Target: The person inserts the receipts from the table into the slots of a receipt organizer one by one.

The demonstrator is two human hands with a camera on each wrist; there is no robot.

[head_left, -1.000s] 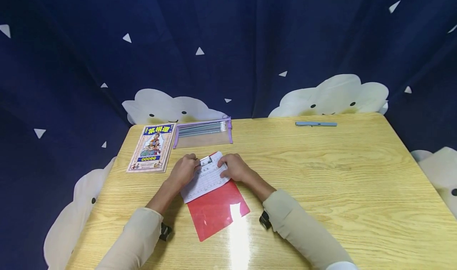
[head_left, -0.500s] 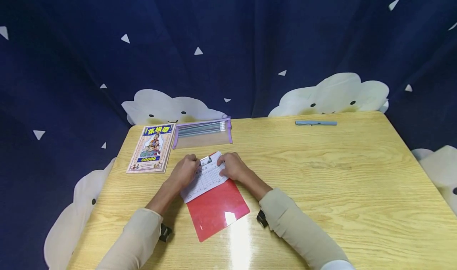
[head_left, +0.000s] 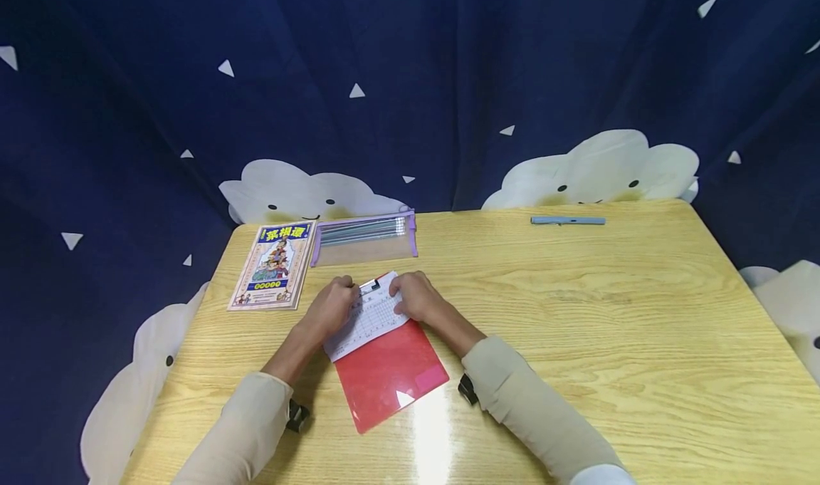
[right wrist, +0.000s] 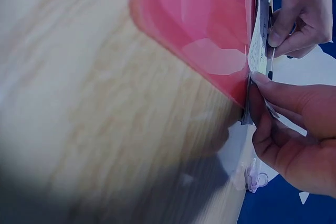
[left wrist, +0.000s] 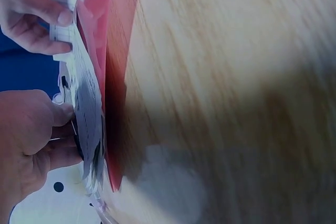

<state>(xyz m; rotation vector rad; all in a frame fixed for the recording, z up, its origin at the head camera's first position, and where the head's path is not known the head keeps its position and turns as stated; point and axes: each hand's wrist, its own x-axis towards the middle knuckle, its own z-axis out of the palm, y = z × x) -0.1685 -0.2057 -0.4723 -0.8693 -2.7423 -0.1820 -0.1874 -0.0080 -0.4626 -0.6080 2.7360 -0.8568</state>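
Note:
A red clipboard lies tilted on the table, its metal clip at the far edge. Printed paper sheets cover its upper part, under the clip. My left hand pinches the clip between thumb and fingers, which the left wrist view shows from the side. With thumb and fingers my right hand pinches the sheets' right end; in the right wrist view the thumb lies on the paper. The clip's left part is hidden behind the left hand.
A comic-style booklet lies at the left. Beside it is a clear pencil case with purple edging and several long items inside. A blue pen lies near the back edge of the wooden table. A dark curtain hangs behind.
Both hands keep almost the same place on the clip and sheets. The right forearm has shifted slightly left. The shiny reflection on the red board has shrunk, and a pink patch shows at its corner.

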